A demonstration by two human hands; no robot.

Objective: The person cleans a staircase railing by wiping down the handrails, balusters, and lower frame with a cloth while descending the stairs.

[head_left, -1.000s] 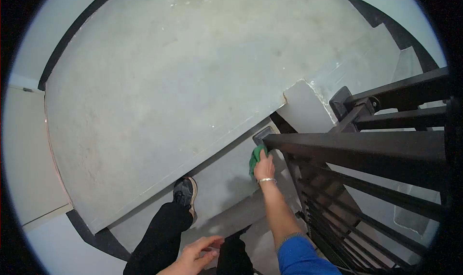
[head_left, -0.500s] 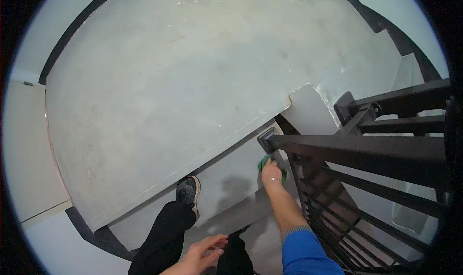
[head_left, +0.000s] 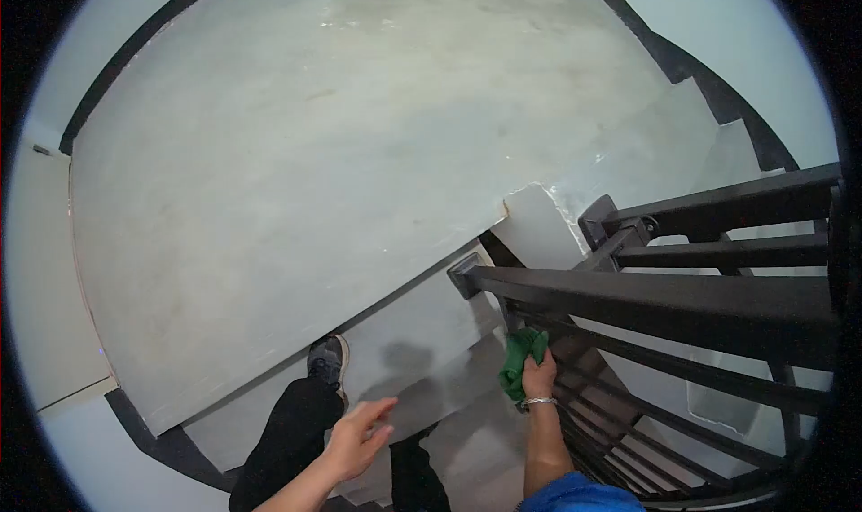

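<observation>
A crumpled green cloth [head_left: 523,361] is gripped in my right hand [head_left: 540,375], next to the lower bars of the dark stair railing [head_left: 646,301]. The fingers of that hand are partly hidden by the cloth and the viewing angle. My left hand [head_left: 357,438] hangs in the air above the steps, fingers loosely bent and apart, with nothing in it. Below it, a foot in a dark shoe [head_left: 328,361] stands on the grey step [head_left: 404,341] just under the landing.
A wide pale landing [head_left: 296,171] fills the upper middle, bordered by a dark baseboard [head_left: 99,90]. Metal railing posts rise at the right, with further steps [head_left: 705,117] beyond them. A cream door panel [head_left: 49,278] stands at the left.
My right hand has drawn the green cloth back and down from near the railing post's foot to the lower bars. My left hand has risen slightly. The view has shifted a little.
</observation>
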